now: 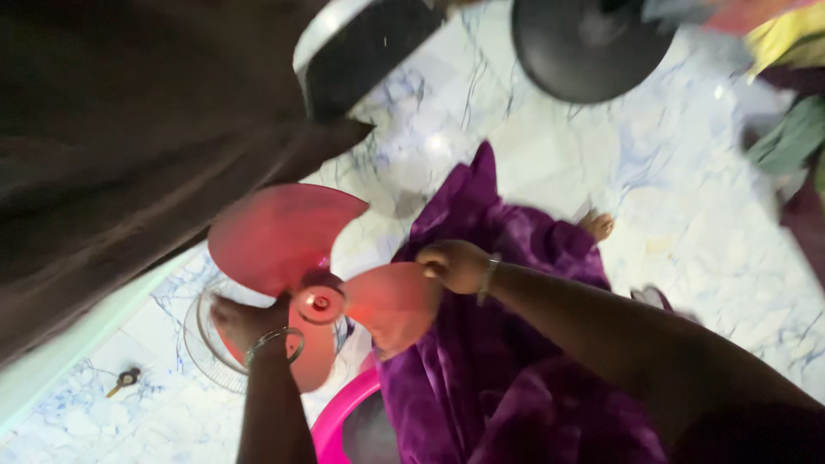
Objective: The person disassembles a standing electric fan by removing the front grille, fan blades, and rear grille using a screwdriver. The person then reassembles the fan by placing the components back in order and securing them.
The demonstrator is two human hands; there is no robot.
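A dark brown cloth (129, 129) hangs closest, filling the upper left. Below it both hands hold a red three-bladed fan propeller (314, 275) above the marble floor (687, 215). The left hand (245, 320), bangles on its wrist, grips a blade from beneath near the hub; the right hand (455, 265) pinches the tip of another blade. A purple garment (507, 361) spreads underneath, beside a pink basin (339, 421) and a wire fan guard (202, 344).

White marble-patterned floor (687, 215) with blue veins — glossy, scattered with cloth (795, 137).
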